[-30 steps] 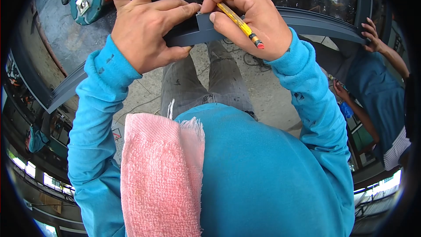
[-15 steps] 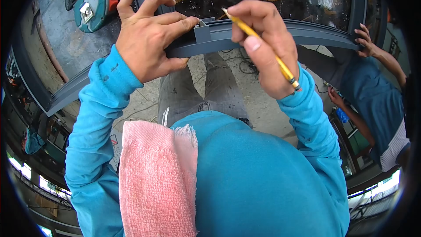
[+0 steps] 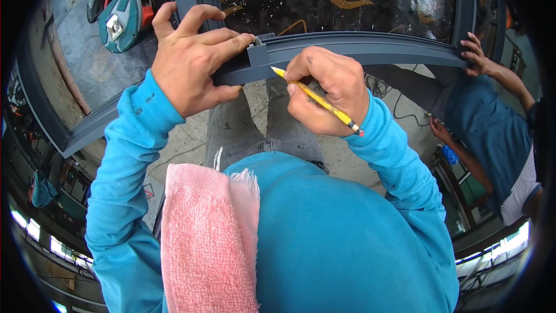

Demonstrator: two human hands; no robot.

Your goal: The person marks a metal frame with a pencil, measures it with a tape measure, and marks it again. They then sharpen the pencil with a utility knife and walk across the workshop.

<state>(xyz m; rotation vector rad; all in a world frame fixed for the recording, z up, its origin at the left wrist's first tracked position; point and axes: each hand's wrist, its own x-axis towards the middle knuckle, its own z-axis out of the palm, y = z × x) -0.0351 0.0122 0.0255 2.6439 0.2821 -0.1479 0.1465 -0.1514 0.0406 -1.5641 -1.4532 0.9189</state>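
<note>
My left hand (image 3: 194, 58) straddles the near rail of a dark grey metal frame (image 3: 405, 51), thumb on its near edge and other fingers spread over the far side. Its index fingertip presses a short grey profile piece (image 3: 258, 53) that sits across the rail. My right hand (image 3: 333, 87) is closed around a yellow pencil (image 3: 320, 100). The pencil's sharpened tip points left, right at the rail's near face beside the profile piece. Its eraser end sticks out by my right wrist.
A teal tape measure (image 3: 123, 20) lies at the upper left. The frame rests on a dark board (image 3: 359, 14) with gold crocodile print and scattered shavings. At the right, another person's hand (image 3: 476, 55) touches the frame's corner. A pink towel (image 3: 211, 237) hangs over my front.
My right hand has moved down and left, bringing the pencil tip from above the rail to its near face. My left hand stays on the frame, which sits slightly lower in view.
</note>
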